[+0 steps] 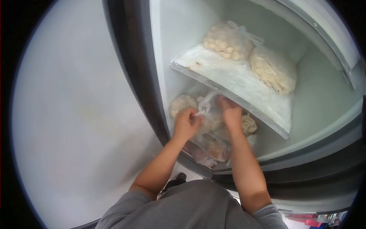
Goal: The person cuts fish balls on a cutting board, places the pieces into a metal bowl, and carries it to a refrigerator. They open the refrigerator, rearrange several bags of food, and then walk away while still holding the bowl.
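Observation:
A clear plastic bag (pixel 212 125) with pale contents sits in the lower compartment of an open freezer. My left hand (pixel 187 124) pinches the white twisted end of this bag, its fingers closed. Across from it, my right hand (pixel 230 114) reaches in against the bag's other side, under the shelf edge. Blur and the bag hide how its fingers are set. Behind my left hand rests another bag of pale food (pixel 182 104). To the right of my right wrist, a bag with pale folded pieces (pixel 249 123) shows in part.
Above, an icy shelf (pixel 206 63) with a metal front edge holds a tied bag of pale pieces (pixel 228 41) and a bag of flat strips (pixel 274 70). Lower down lie bags with reddish-brown contents (pixel 218 148). The open door (pixel 87 114) stands at my left.

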`<action>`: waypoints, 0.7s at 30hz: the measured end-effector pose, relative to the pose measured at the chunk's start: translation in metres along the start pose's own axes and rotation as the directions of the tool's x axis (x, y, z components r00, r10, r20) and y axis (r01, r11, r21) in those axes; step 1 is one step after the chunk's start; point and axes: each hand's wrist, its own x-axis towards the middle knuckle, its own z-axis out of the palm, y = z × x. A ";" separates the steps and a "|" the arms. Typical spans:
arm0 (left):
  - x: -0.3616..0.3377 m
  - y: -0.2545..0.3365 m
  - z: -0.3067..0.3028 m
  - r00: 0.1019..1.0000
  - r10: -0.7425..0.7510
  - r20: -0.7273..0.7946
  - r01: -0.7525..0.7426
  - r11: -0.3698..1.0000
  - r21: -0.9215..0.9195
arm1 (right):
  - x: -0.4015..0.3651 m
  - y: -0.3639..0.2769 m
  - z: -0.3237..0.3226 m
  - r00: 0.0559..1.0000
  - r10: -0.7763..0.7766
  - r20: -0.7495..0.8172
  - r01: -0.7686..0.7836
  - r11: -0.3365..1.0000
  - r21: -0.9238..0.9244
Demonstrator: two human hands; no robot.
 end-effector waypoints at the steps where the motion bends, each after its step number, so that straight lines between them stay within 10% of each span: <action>1: 0.002 0.001 0.001 0.998 -0.051 -0.044 0.050 0.998 -0.035 | -0.011 0.005 0.025 0.997 -0.064 0.050 0.056 0.986 0.158; 4: 0.012 -0.005 0.008 0.994 -0.063 -0.091 0.053 0.992 -0.110 | -0.044 -0.009 0.038 0.959 -0.276 -0.072 0.270 0.960 -0.080; 6: 0.018 -0.032 0.009 0.991 -0.112 -0.068 0.099 0.980 -0.172 | -0.041 -0.005 0.031 0.904 -0.409 0.123 0.427 0.861 -0.277; 10: 0.041 0.001 -0.005 0.874 -0.467 -0.132 0.296 0.729 -0.618 | 0.002 -0.006 0.020 0.995 -0.098 0.021 0.098 0.903 -0.419; 15: 0.039 -0.009 0.009 0.889 -0.370 -0.269 0.158 0.800 -0.579 | 0.051 0.008 0.020 0.883 -0.467 -0.039 0.373 0.752 -0.544; 21: 0.044 0.004 0.025 0.988 0.019 -0.152 -0.056 0.968 -0.246 | 0.056 -0.004 0.014 0.880 -0.464 0.099 0.421 0.668 -0.613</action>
